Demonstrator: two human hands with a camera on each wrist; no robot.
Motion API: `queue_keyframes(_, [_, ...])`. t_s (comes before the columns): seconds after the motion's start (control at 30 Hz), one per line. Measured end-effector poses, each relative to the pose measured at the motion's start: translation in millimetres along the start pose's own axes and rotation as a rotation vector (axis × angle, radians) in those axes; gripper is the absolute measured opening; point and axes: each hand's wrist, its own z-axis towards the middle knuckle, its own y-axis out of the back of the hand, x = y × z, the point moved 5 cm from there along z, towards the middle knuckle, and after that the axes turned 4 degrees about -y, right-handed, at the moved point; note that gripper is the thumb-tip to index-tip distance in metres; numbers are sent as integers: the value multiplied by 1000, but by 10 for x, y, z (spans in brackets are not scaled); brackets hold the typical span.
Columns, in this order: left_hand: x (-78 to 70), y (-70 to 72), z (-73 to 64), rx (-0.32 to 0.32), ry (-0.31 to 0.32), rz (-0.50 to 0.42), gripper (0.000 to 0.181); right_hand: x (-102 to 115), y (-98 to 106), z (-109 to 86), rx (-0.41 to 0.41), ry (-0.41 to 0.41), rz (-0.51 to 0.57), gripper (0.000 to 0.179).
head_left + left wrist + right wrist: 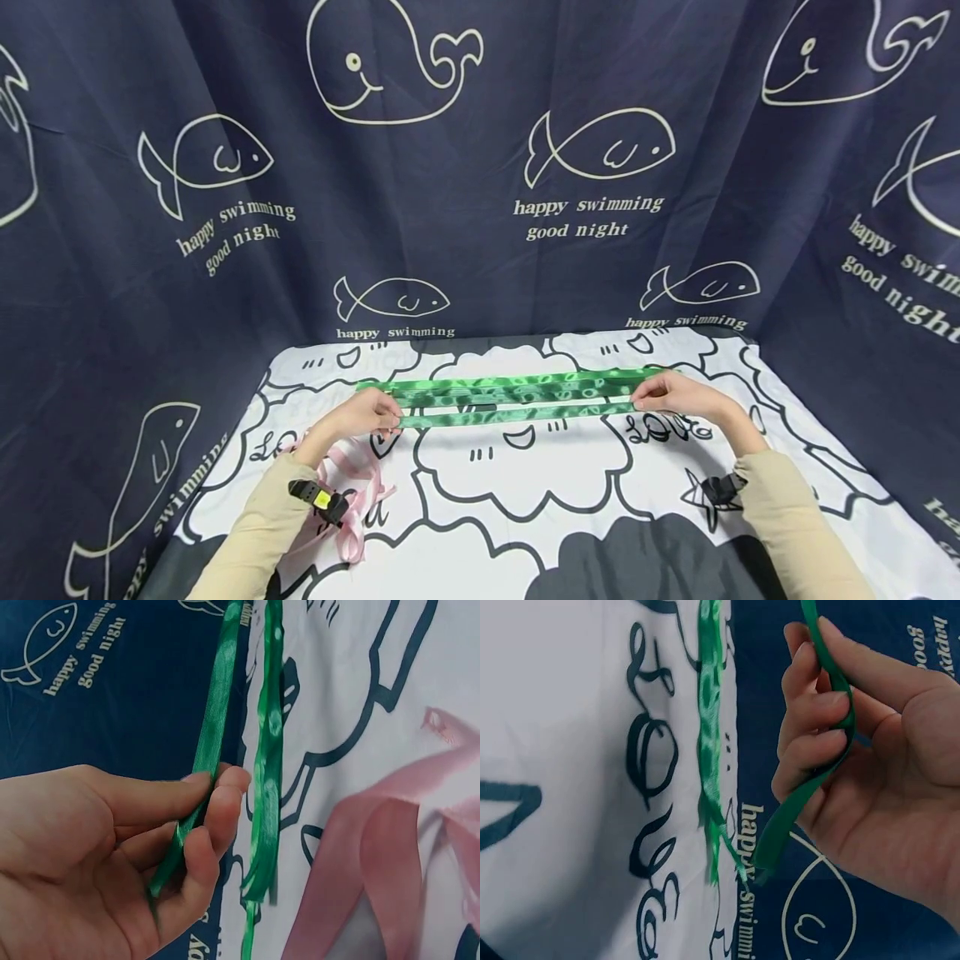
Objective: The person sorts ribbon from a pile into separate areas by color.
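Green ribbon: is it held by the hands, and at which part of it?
Yes. The left hand and the right hand each pinch one strand of the green ribbon near its ends, one hand at each side.

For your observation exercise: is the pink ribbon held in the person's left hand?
No: the left hand pinches a green ribbon, while the pink ribbon lies loose on the cloth beside it.

Both arms reach forward in beige sleeves, a dark band on each wrist. The left hand (367, 414) and right hand (672, 394) sit well apart — fingers curled, each pinching against the thumb — knuckles up.
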Motion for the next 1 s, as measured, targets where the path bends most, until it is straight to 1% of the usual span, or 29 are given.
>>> queue_keyframes(0.13, [57, 39, -4, -72, 56, -22, 15, -96, 19, 25, -2, -16, 2, 21])
queue_keyframes(0.3, [134, 91, -19, -176, 169, 38, 13, -249, 63, 50, -19, -42, 0, 28])
queue_keyframes(0.37, [173, 100, -20, -199, 212, 54, 12, -320, 82, 51, -35, -69, -3, 32])
queue_keyframes(0.47, [228, 107, -20, -221, 260, 45, 9, -410, 103, 47, -56, -99, -2, 34])
queue_keyframes(0.53, [259, 107, -12, -225, 276, 34, 9, -452, 115, 37, -72, -119, 12, 31])
queue_keyframes(0.73, [326, 110, 25, -250, 308, 8, 24, -515, 150, -9, -140, -184, 45, 29])
queue_keyframes(0.83, [338, 109, 39, -269, 323, 0, 24, -519, 165, -24, -163, -192, 63, 29])
queue_keyframes(0.9, [350, 110, 42, -286, 347, -19, 21, -532, 175, -27, -178, -213, 97, 28])
queue_keyframes(1.0, [375, 114, 51, -310, 365, -6, 15, -569, 191, -21, -197, -230, 122, 28])
